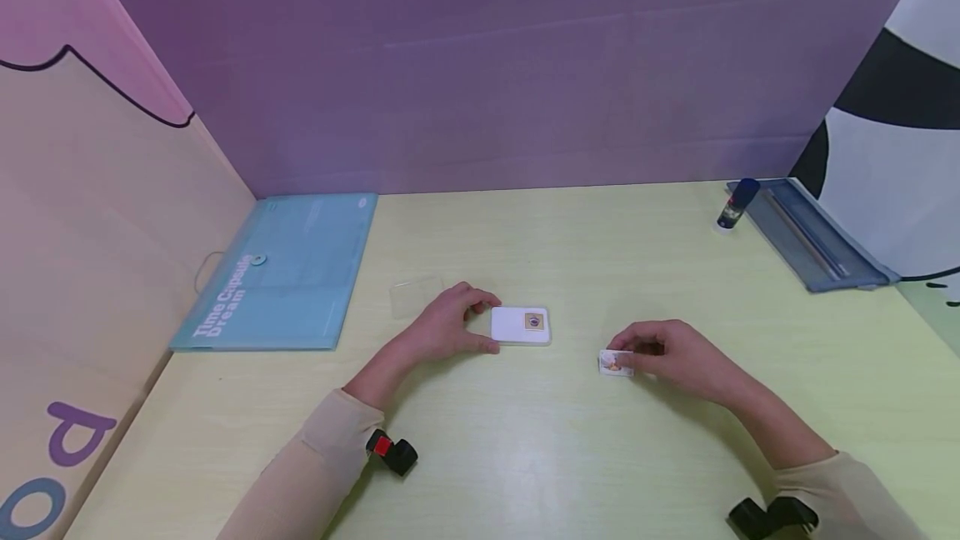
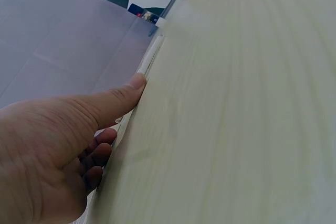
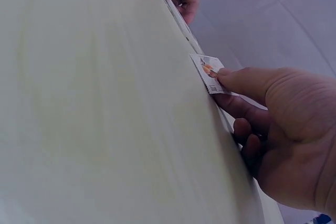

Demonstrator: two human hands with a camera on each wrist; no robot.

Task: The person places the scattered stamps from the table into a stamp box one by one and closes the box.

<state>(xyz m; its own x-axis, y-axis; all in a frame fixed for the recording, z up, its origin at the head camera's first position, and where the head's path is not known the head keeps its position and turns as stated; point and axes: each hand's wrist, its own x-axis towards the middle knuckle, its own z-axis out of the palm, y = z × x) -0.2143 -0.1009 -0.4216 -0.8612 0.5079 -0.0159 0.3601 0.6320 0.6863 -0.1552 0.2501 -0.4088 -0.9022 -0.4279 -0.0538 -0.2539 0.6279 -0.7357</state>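
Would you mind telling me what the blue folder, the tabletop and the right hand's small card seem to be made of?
Blue folder: probably smooth, satin plastic, given its soft sheen. Tabletop: pale wood or laminate, lightly glossy, with faint grain and reflections. Small card in the right hand: likely paper, thin and printed; finish unclear.

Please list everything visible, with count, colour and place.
table: 1, pale yellow, underneath
folder: 1, light blue, left
rectangular item: 1, white, middle
sticker: 1, brownish, on item
sheet: 1, transparent, left of item
small card: 1, whitish, right of item
pouch: 1, bluish, far right
tube: 1, mainly blue, beside pouch
back wall: 1, purple, behind table
side walls: 2, multicoloured, left, right
wrist devices: 2, black, foreground
sleeves: 2, beige, forearms
left hand: 1, bare, gripping item
right hand: 1, bare, pinching card
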